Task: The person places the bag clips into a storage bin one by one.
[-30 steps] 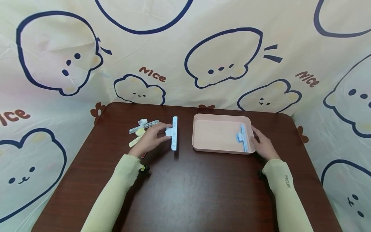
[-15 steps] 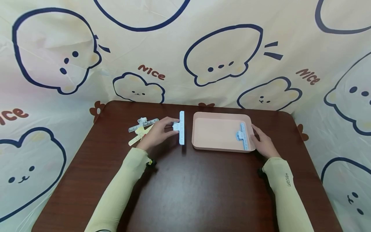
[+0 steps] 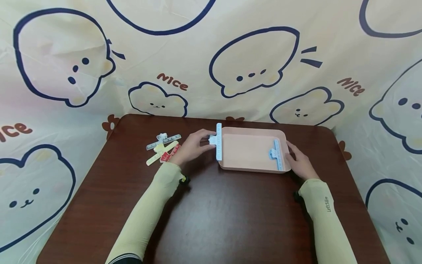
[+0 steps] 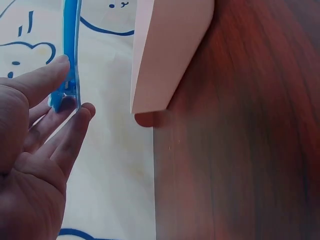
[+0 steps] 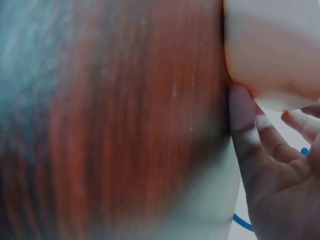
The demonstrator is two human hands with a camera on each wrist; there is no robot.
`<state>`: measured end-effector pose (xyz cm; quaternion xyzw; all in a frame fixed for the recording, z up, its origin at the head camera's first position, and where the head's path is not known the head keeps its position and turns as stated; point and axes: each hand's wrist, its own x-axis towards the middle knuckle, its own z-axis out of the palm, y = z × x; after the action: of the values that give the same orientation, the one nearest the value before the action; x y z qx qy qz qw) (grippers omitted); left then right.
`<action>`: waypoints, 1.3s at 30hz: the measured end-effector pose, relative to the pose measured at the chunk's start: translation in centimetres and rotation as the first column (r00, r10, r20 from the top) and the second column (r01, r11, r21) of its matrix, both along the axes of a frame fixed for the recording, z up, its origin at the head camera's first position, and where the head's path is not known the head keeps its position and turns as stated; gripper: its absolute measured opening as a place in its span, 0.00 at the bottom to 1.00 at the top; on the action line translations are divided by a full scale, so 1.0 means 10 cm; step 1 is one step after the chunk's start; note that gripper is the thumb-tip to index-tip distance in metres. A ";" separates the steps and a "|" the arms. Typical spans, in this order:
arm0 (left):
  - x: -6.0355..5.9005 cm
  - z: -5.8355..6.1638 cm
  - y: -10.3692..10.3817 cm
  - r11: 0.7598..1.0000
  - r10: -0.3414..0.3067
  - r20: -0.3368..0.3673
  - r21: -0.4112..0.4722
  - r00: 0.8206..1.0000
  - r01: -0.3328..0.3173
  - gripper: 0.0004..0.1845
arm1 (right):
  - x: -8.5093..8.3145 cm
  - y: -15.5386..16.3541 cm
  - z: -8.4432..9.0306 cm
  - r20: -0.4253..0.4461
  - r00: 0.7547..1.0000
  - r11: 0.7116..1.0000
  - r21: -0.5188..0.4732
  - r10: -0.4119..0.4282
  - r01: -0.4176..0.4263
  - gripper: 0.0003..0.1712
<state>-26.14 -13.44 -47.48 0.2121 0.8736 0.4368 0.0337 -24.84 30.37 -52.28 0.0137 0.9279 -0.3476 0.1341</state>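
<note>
My left hand (image 3: 193,146) pinches a light-blue ruler-edged clip (image 3: 219,143) by its handle, with thumb and fingers on either side. The clip's long bar stands upright over the left edge of a shallow pink tray (image 3: 247,149). In the left wrist view, the clip (image 4: 70,35) appears edge-on between thumb and fingertips, apart from the tray wall (image 4: 165,55). My right hand (image 3: 301,163) touches the tray's right end; in the right wrist view its thumb (image 5: 242,107) rests against the outer wall. A second blue clip (image 3: 278,156) lies inside the tray at the right.
Left of the tray, a pale grey-blue clip (image 3: 171,139), a yellow clip (image 3: 158,156) and a red clip (image 3: 171,152) lie close together on the dark brown table (image 3: 227,216). A printed cloth (image 3: 197,55) hangs behind the table.
My left hand has carried the blue clip rightward from beside the clip pile to the tray's left edge, uncovering the red clip. The right hand and tray have stayed in place.
</note>
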 end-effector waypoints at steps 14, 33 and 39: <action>-0.13 -0.04 0.36 1.000 -0.006 0.000 -0.011 1.000 0.006 0.28 | 0.00 -0.01 0.01 -0.013 1.000 1.000 -0.001 0.018 -0.018 0.38; -0.32 -0.02 0.88 0.993 -0.055 0.009 -0.105 0.998 0.055 0.28 | 0.02 0.01 0.00 0.001 1.000 1.000 -0.014 0.021 -0.021 0.39; -0.36 -0.04 1.03 0.987 -0.113 -0.071 -0.119 0.991 0.104 0.28 | 0.01 0.02 -0.01 0.005 1.000 1.000 -0.016 0.016 -0.016 0.39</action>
<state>-29.70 -3.16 -47.90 0.2738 0.8851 0.3747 0.0358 -24.70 30.54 -52.41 0.0063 0.9247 -0.3541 0.1394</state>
